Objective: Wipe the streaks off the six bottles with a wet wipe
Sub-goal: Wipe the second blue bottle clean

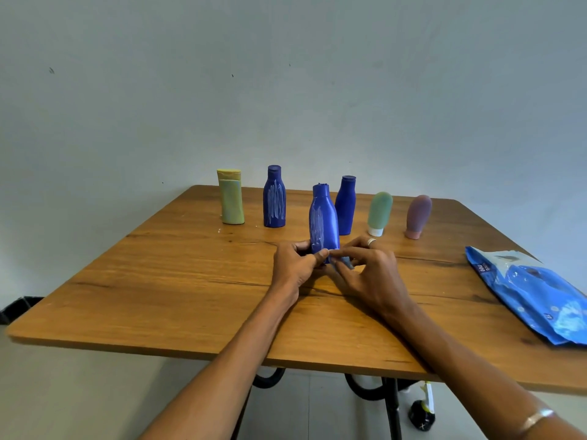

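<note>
- Pale grey wall behind a square wooden table point(178, 290) on dark curved metal legs; pale floor shows below.
- Five bottles stand in a row along the far side of the table. From left: a yellow-green bottle point(231, 198), a dark blue bottle point(274, 201) scribbled with white streaks, a second dark blue bottle point(345, 206) showing no streaks from here, a pale green tube point(379, 212) standing on its white cap, and a mauve tube point(418, 215) standing on its cap.
- A sixth one, the streaked blue bottle point(323, 222), is nearer the person, in front of the row, upright with a slight lean. White streaks cover its left face.
- The left hand point(295, 265) grips this bottle at its base, thumb across the front.
- The right hand point(368, 271), with a ring on one finger, pinches a small bluish wet wipe point(341, 262) against the bottle's lower edge.
- A blue wipes packet point(533, 290) lies flat at the table's right edge, well apart from the bottles.
- The step in hand looks like the wiping of this bottle, just begun at the bottom, since its streaks remain.
- The next move likely calls for drawing the wipe up over the streaked face while the left hand steadies the bottle, then turning it to check the other sides.
</note>
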Action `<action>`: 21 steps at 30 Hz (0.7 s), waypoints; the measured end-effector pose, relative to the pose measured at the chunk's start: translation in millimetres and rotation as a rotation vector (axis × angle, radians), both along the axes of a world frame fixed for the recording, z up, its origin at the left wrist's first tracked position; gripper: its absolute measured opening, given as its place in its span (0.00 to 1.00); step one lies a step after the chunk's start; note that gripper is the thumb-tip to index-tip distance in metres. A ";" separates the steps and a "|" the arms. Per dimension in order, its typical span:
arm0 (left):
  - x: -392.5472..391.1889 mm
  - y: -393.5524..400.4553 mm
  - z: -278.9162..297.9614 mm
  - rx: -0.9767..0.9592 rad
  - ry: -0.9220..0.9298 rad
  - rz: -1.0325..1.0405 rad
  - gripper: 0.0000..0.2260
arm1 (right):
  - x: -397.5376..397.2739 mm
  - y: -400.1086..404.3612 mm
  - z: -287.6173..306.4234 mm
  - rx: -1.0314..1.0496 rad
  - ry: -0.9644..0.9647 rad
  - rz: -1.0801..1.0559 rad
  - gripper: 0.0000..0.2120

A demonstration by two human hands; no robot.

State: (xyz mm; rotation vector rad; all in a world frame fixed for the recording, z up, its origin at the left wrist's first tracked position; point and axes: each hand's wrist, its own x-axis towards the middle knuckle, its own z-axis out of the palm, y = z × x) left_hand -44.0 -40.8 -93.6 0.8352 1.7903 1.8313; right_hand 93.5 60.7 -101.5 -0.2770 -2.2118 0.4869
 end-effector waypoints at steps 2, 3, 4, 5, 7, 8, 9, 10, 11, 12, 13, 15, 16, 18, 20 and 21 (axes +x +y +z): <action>-0.1 0.4 0.1 0.012 -0.016 -0.001 0.09 | 0.5 0.0 2.0 0.007 0.002 0.015 0.12; 0.8 0.1 0.2 0.019 -0.017 -0.002 0.09 | 0.2 1.5 3.3 -0.019 0.038 0.001 0.11; 1.9 -0.1 0.6 0.023 -0.019 -0.001 0.10 | 0.1 2.6 4.8 -0.052 0.079 -0.026 0.10; 2.1 -0.5 0.8 0.022 -0.020 0.002 0.10 | -0.3 3.1 5.2 -0.077 0.106 -0.055 0.10; 1.2 -0.7 0.7 0.015 -0.028 0.000 0.11 | 0.1 0.6 4.4 -0.062 0.098 -0.058 0.11; 1.0 -0.9 0.3 0.017 -0.034 -0.002 0.10 | 0.6 -1.7 3.1 -0.025 0.062 -0.031 0.12; 0.7 -1.4 0.2 0.021 -0.040 -0.001 0.09 | 1.1 -4.4 2.1 0.016 0.023 -0.003 0.12; 0.5 -1.9 0.3 0.025 -0.047 0.005 0.08 | 1.6 -5.9 1.7 0.046 -0.007 0.015 0.13; 0.6 -2.1 0.4 0.030 -0.052 0.012 0.07 | 1.6 -5.5 1.5 0.059 -0.016 0.018 0.14; 1.3 -2.4 0.7 0.040 -0.060 0.013 0.06 | 1.1 -4.5 1.8 0.056 0.001 0.005 0.15; 2.2 -2.8 1.1 0.052 -0.071 0.006 0.06 | 0.3 -3.0 1.9 0.041 0.029 -0.019 0.15; 3.1 -3.7 2.1 0.078 -0.110 -0.015 0.05 | -1.5 -1.6 1.5 0.023 0.058 -0.056 0.15; 2.6 -4.4 2.2 0.087 -0.126 -0.022 0.05 | -2.2 -2.1 0.3 0.031 0.052 -0.057 0.15; 0.7 -4.4 0.3 0.083 -0.121 -0.012 0.04 | -1.7 -3.6 -2.6 0.061 0.009 -0.015 0.15; 0.2 -4.2 -1.3 0.070 -0.106 0.002 0.04 | 0.1 -3.6 -4.0 0.077 -0.024 0.032 0.15; 0.3 -3.9 -1.3 0.067 -0.107 0.005 0.04 | 0.2 -2.7 -3.7 0.072 -0.016 0.033 0.14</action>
